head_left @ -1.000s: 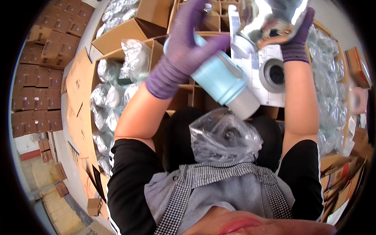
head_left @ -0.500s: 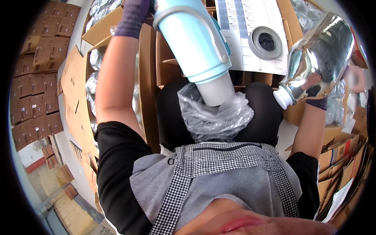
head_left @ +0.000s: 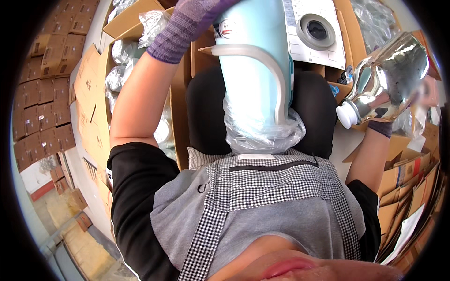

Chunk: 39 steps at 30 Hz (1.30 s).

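A light blue thermos flask casing (head_left: 253,70) with a pale grey handle stands tilted between my knees. My left hand (head_left: 201,18), in a purple knit glove, is closed on its far end; the fingertips run out at the upper edge. A crumpled clear plastic bag (head_left: 265,138) surrounds the casing's near end on my lap. To the right, a shiny silver flask liner (head_left: 391,77) with a white cap (head_left: 347,115) at its neck slants toward me. My gloved right hand (head_left: 380,121) grips it from behind, mostly hidden by the liner.
A grey ring-shaped part (head_left: 316,32) with a dark centre lies on a printed sheet (head_left: 295,51) over a divided carton. An open carton of bagged silver pieces (head_left: 117,75) stands left. Folded cardboard (head_left: 403,187) leans at right; brown cartons (head_left: 47,93) are stacked far left.
The blue casing has come nearer and its near end has gone into the plastic bag, with my left hand following. The silver liner has shifted slightly right and nearer.
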Each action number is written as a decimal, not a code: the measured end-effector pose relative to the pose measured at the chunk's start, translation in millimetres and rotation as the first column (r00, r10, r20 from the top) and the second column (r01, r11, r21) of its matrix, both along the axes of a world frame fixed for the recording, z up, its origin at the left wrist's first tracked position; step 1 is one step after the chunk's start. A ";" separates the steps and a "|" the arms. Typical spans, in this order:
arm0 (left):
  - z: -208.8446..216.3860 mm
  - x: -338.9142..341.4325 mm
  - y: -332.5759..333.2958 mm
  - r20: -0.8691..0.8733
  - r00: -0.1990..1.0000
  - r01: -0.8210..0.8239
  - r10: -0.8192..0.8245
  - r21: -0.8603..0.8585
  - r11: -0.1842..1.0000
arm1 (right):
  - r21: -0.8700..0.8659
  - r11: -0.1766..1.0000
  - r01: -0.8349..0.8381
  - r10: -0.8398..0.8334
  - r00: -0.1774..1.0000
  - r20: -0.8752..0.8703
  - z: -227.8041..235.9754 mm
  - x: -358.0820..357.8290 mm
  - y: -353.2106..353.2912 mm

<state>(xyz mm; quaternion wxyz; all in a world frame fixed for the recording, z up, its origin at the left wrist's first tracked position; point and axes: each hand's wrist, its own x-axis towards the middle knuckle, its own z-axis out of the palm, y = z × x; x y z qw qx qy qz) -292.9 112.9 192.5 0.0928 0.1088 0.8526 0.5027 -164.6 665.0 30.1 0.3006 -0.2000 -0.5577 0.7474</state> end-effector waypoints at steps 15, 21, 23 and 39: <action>-6.1 190.7 34.6 -0.843 0.534 0.191 -0.062 0.048 0.980 | 0.085 0.665 -0.742 0.630 0.497 -0.597 211.6 -51.1 -200.9; 8.1 159.1 17.4 -0.694 0.694 0.116 0.193 0.372 0.921 | 0.140 0.474 -0.869 0.816 0.374 -0.440 185.9 -54.8 -252.0; 42.4 151.6 54.1 -0.405 0.875 0.174 0.266 0.776 0.606 | 0.091 0.462 -0.882 0.842 0.404 -0.357 155.7 -50.7 -241.0; 41.3 149.6 19.9 -0.135 0.968 0.250 -0.212 0.420 0.872 | 0.189 0.459 -0.868 0.872 0.481 0.090 172.8 59.7 -274.6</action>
